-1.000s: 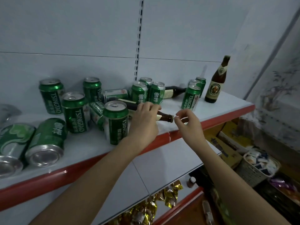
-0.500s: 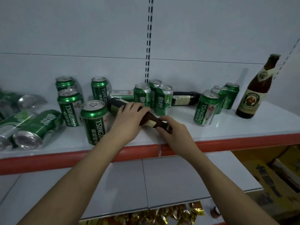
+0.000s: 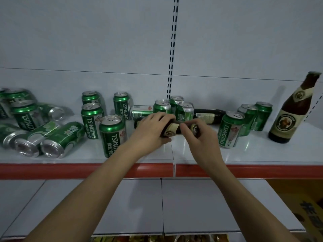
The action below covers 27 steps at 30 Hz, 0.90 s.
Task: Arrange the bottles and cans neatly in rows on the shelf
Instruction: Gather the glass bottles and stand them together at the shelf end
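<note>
A brown beer bottle (image 3: pixel 173 130) lies on its side at the middle of the white shelf (image 3: pixel 253 152). My left hand (image 3: pixel 153 131) grips its body and my right hand (image 3: pixel 201 135) grips its neck end. Green Tsingtao cans surround it: one upright can (image 3: pixel 111 135) just left of my left hand, another upright can (image 3: pixel 229 130) right of my right hand. A second brown bottle (image 3: pixel 209 116) lies behind my hands. A third bottle (image 3: pixel 290 112) stands upright at the far right. Several cans (image 3: pixel 61 138) lie tipped over at the left.
The shelf has a red front edge (image 3: pixel 70 170). A lower white shelf (image 3: pixel 162 205) sits under my forearms. A slotted upright (image 3: pixel 172 48) runs down the back wall. A yellow carton (image 3: pixel 307 212) shows at the bottom right.
The view has swung left and closer. My right hand has moved from open air onto the lying bottle's neck; my left hand stays on its body.
</note>
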Available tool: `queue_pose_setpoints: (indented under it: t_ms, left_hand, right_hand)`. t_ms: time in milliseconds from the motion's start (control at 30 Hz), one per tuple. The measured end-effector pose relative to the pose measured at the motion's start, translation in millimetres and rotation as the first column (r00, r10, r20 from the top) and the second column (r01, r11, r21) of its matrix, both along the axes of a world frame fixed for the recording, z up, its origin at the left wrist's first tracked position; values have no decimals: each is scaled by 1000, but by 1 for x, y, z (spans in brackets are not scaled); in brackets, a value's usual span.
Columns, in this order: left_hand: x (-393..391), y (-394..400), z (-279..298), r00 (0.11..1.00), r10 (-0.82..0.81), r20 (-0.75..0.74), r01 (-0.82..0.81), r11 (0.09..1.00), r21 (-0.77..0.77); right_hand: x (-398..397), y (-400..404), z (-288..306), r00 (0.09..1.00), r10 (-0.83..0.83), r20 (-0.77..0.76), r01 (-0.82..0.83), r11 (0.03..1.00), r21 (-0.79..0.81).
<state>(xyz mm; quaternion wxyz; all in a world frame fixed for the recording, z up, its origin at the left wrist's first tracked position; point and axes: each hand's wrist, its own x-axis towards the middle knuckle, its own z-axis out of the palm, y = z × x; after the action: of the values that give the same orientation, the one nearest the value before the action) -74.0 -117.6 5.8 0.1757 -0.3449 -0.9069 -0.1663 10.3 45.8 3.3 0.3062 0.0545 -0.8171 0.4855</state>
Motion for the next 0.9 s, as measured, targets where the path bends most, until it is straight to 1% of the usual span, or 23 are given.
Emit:
queue_pose_setpoints:
  t_ms: [100, 133, 200, 267, 333, 433, 567, 633, 667, 767, 833, 900]
  left_hand:
    - [2, -1, 23, 1000, 3, 13, -3, 1000, -3]
    - [3, -3, 32, 1000, 2, 11, -2, 1000, -9]
    - [4, -5, 48, 999, -9, 36, 8, 1000, 14]
    - [2, -7, 61, 994, -16, 110, 10, 999, 47]
    - [-1, -10, 70, 977, -23, 210, 4, 996, 88]
    - [-3, -13, 77, 933, -74, 352, 1, 979, 203]
    - [8, -13, 74, 812, -240, 533, -18, 902, 432]
    - [12, -10, 67, 776, -299, 555, -41, 854, 518]
    - [12, -8, 63, 776, -303, 553, -58, 839, 541]
    - [14, -2, 49, 808, -264, 527, -138, 784, 605]
    - [12, 1, 34, 811, -274, 516, -164, 742, 651]
    - [11, 4, 13, 806, -299, 511, -133, 749, 649]
  right_hand:
    - [-5, -3, 29, 999, 9, -48, -10, 1000, -23]
    - [-8, -3, 37, 998, 19, -55, -22, 998, -53]
    - [-14, -5, 51, 996, 74, -53, -81, 983, -163]
    - [-21, -7, 56, 993, 114, -43, -121, 968, -219]
    - [-28, -12, 56, 988, 156, -11, -154, 964, -218]
    - [-38, -23, 58, 966, 260, 13, -247, 932, -266]
    - [-48, -37, 64, 964, 266, 4, -251, 914, -318]
    - [-50, -40, 63, 965, 262, -8, -251, 913, -320]
    - [-50, -41, 62, 964, 265, -16, -255, 910, -325]
    - [-49, -39, 59, 957, 288, -33, -280, 890, -359]
    - [-48, -38, 58, 956, 291, -37, -283, 882, -378]
    - [-47, -39, 58, 957, 287, -41, -282, 885, -370]
